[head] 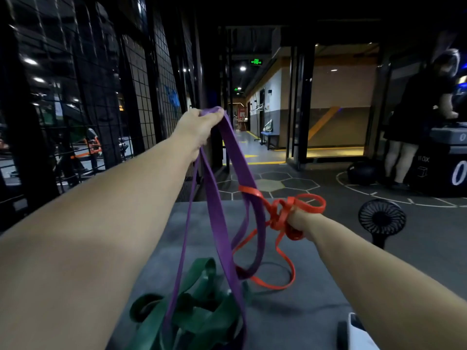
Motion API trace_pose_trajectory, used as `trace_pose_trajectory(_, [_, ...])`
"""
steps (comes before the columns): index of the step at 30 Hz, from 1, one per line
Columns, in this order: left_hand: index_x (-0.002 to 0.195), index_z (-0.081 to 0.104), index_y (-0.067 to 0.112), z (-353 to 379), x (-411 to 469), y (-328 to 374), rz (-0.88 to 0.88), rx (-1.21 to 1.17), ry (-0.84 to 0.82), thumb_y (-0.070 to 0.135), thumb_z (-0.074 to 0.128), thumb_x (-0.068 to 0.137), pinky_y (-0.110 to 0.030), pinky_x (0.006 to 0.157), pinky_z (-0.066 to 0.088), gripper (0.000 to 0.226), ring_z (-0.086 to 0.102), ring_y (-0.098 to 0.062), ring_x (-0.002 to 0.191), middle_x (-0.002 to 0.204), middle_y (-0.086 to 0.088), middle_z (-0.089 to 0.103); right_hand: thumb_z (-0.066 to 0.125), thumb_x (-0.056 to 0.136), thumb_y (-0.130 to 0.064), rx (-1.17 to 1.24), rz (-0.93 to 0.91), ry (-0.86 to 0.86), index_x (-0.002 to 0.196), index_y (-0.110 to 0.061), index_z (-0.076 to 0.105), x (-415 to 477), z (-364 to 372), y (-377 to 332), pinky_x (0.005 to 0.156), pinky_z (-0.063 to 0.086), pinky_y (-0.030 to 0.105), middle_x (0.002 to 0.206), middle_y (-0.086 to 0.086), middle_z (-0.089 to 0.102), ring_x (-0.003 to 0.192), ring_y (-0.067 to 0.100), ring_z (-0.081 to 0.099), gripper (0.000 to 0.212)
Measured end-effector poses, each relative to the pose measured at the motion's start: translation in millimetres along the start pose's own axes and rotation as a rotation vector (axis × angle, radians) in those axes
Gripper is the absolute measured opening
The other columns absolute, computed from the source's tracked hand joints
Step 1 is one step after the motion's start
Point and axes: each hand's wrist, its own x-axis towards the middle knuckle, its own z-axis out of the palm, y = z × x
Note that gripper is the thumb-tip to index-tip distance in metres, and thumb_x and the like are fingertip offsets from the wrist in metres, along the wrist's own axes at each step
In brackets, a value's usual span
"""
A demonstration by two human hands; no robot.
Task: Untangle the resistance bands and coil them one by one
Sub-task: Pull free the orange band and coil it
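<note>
My left hand [199, 127] is raised high and grips the top of a wide purple band [222, 223], whose loops hang down to the grey mat [303, 299]. My right hand [303, 219], lower and to the right, holds a bunched knot of a thin red-orange band [283, 215]. That red band wraps around the purple one near the middle and trails in a loop onto the mat. A wide green band [199, 309] lies crumpled on the mat under the purple loops.
A small black fan [381, 221] stands on the floor to the right of the mat. A white object [358, 332] sits at the bottom right. A black wire grid wall [88, 97] runs along the left. A person [417, 117] stands at the far right by dark boxes.
</note>
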Motion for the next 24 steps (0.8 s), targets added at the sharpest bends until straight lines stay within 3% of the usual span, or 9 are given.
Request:
trace_pose_trajectory(4, [0.099, 0.055, 0.018, 0, 8, -1, 0.067, 0.058, 0.131, 0.047, 0.056, 0.093, -0.026, 0.077, 0.037, 0.030, 0.048, -0.010, 0.085, 0.091, 0.006, 0.053, 0.058, 0.089, -0.019, 0.023, -0.025, 0.224, 0.063, -0.016, 0.055, 12, -15, -3, 0.050, 0.036, 0.025, 0.063, 0.009, 0.053, 0.052, 0.019, 0.048, 0.026])
trace_pose_trajectory(7, [0.103, 0.049, 0.019, -2, 13, -4, 0.072, 0.086, 0.167, 0.051, 0.052, 0.094, -0.029, 0.083, 0.037, 0.034, 0.047, -0.014, 0.094, 0.093, 0.006, 0.050, 0.034, 0.101, 0.000, 0.220, -0.076, 0.243, 0.067, -0.009, 0.044, 18, -38, -17, 0.035, 0.041, 0.022, 0.062, 0.014, 0.047, 0.035, 0.012, 0.051, 0.037])
trace_pose_trajectory(9, [0.113, 0.049, 0.018, -5, 12, -17, 0.000, 0.115, 0.126, 0.050, 0.049, 0.096, -0.033, 0.091, 0.040, 0.037, 0.048, -0.018, 0.102, 0.108, 0.000, 0.051, 0.021, 0.105, -0.002, 0.360, -0.078, 0.220, 0.051, -0.003, 0.052, 20, -45, -17, 0.025, 0.034, 0.016, 0.042, 0.013, 0.050, 0.022, 0.008, 0.044, 0.062])
trace_pose_trajectory(11, [0.123, 0.049, 0.014, -11, 8, -45, -0.077, 0.208, 0.084, 0.049, 0.049, 0.096, -0.037, 0.091, 0.040, 0.044, 0.050, -0.023, 0.105, 0.111, -0.004, 0.051, 0.021, 0.103, 0.002, 0.406, -0.063, 0.181, 0.027, -0.007, 0.051, 22, -36, -8, 0.027, 0.034, 0.017, 0.029, 0.004, 0.043, 0.021, 0.012, 0.042, 0.082])
trace_pose_trajectory(13, [0.111, 0.053, 0.014, -20, -2, -79, -0.169, 0.376, 0.011, 0.048, 0.053, 0.094, -0.037, 0.083, 0.040, 0.038, 0.053, -0.027, 0.100, 0.105, -0.007, 0.055, 0.031, 0.092, 0.015, 0.417, -0.019, 0.134, 0.024, -0.007, 0.047, 18, -20, 8, 0.031, 0.034, 0.014, 0.028, 0.006, 0.039, 0.021, 0.013, 0.037, 0.073])
trace_pose_trajectory(15, [0.101, 0.063, 0.011, -26, -18, -120, -0.302, 0.531, -0.144, 0.052, 0.059, 0.081, -0.037, 0.084, 0.044, 0.045, 0.058, -0.031, 0.100, 0.107, -0.014, 0.063, 0.032, 0.090, 0.013, 0.459, 0.053, 0.144, 0.032, -0.008, 0.044, 16, -2, 28, 0.033, 0.030, 0.008, 0.028, 0.005, 0.035, 0.019, 0.011, 0.030, 0.063])
trace_pose_trajectory(17, [0.105, 0.068, 0.008, -27, -39, -160, -0.394, 0.647, -0.265, 0.051, 0.057, 0.077, -0.034, 0.083, 0.044, 0.053, 0.060, -0.034, 0.106, 0.114, -0.018, 0.065, 0.031, 0.094, 0.005, 0.503, 0.123, 0.126, 0.043, -0.010, 0.047, 13, 16, 47, 0.035, 0.028, 0.007, 0.028, 0.002, 0.038, 0.019, 0.009, 0.031, 0.055])
trace_pose_trajectory(20, [0.121, 0.060, 0.008, -25, -70, -210, -0.492, 0.863, -0.429, 0.044, 0.043, 0.093, -0.032, 0.086, 0.038, 0.049, 0.051, -0.033, 0.115, 0.130, -0.014, 0.053, 0.033, 0.100, 0.000, 0.617, 0.213, 0.111, 0.061, -0.008, 0.044, 7, 42, 70, 0.030, 0.028, 0.009, 0.028, 0.001, 0.042, 0.019, 0.012, 0.037, 0.041])
trace_pose_trajectory(24, [0.113, 0.055, 0.020, -20, -102, -242, -0.608, 1.044, -0.472, 0.052, 0.038, 0.068, -0.040, 0.099, 0.040, 0.058, 0.048, -0.033, 0.115, 0.126, -0.011, 0.052, 0.041, 0.101, -0.002, 0.628, 0.277, 0.111, 0.062, -0.010, 0.050, 8, 65, 100, 0.040, 0.039, 0.021, 0.034, -0.002, 0.049, 0.026, 0.008, 0.046, 0.041])
